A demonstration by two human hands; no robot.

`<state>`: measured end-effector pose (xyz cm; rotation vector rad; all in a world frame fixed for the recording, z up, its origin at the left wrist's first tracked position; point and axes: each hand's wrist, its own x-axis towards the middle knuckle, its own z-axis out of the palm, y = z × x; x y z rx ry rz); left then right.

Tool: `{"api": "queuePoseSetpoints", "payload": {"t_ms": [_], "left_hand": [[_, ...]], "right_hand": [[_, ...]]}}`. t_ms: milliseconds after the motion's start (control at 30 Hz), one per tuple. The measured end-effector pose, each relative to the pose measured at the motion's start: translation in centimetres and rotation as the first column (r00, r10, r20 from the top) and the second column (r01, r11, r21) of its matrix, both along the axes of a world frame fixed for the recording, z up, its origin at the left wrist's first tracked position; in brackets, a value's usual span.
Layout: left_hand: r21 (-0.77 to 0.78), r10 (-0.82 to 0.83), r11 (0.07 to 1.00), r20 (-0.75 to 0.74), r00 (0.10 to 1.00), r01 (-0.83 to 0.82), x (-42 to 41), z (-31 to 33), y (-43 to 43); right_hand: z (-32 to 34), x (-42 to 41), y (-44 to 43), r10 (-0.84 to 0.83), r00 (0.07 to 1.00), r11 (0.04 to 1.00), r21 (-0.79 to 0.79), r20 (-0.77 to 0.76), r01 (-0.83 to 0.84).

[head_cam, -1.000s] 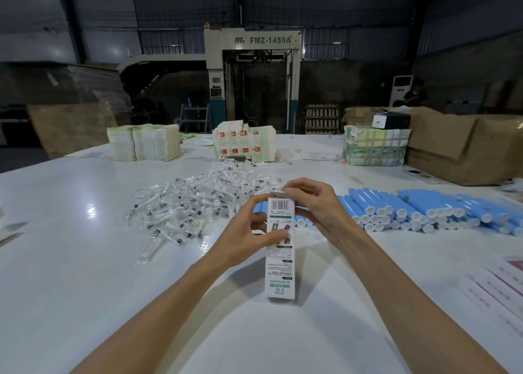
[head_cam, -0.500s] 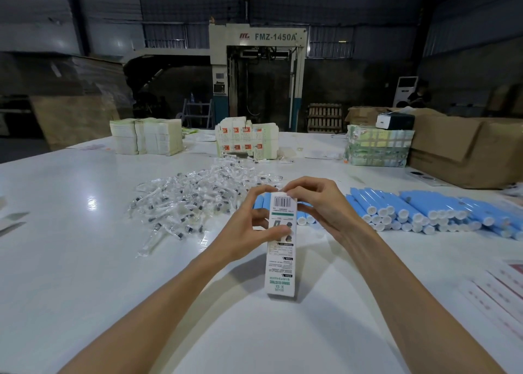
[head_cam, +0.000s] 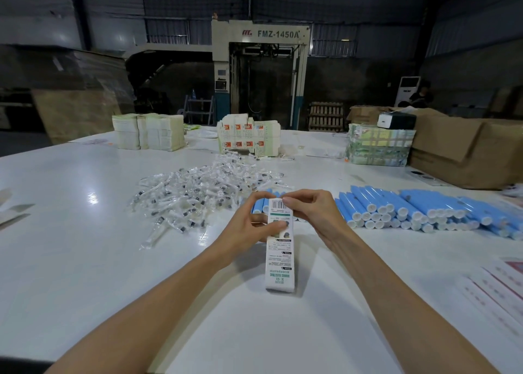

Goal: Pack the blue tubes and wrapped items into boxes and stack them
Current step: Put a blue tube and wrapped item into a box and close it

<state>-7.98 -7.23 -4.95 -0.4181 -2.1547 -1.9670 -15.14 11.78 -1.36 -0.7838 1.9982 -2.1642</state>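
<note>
A slim white box (head_cam: 279,260) with green print and a barcode stands upright on the white table (head_cam: 85,260), in front of me. My left hand (head_cam: 249,223) grips its upper left side, thumb across the front. My right hand (head_cam: 311,209) pinches the box's top end by the barcode. Behind my hands lies a heap of clear wrapped items (head_cam: 198,195). A long row of blue tubes (head_cam: 418,212) with white caps lies to the right, and a few more blue tubes (head_cam: 259,205) show just behind my left hand.
Stacks of flat white cartons (head_cam: 150,133) and printed cartons (head_cam: 249,137) stand at the far side, next to a strapped bundle (head_cam: 379,147) and a brown cardboard box (head_cam: 469,152). Flat printed sheets (head_cam: 503,291) lie at the right edge.
My right hand's fingers have closed down onto the box's top end over the barcode. The box stays upright in the same spot, and my left hand keeps its grip.
</note>
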Motion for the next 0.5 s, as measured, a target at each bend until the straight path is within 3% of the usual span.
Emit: {"api": "queuePoseSetpoints", "payload": {"t_ms": [333, 500], "left_hand": [[0.035, 0.039, 0.999, 0.017, 0.999, -0.04, -0.1, -0.6, 0.4], [0.075, 0.112, 0.991, -0.026, 0.993, -0.11, -0.2, -0.4, 0.4]], "right_hand": [[-1.2, 0.0, -0.9, -0.066, 0.997, 0.997, -0.03, 0.033, 0.067], [-2.1, 1.0, -2.0, 0.076, 0.97, 0.984, -0.172, 0.23, -0.036]]}}
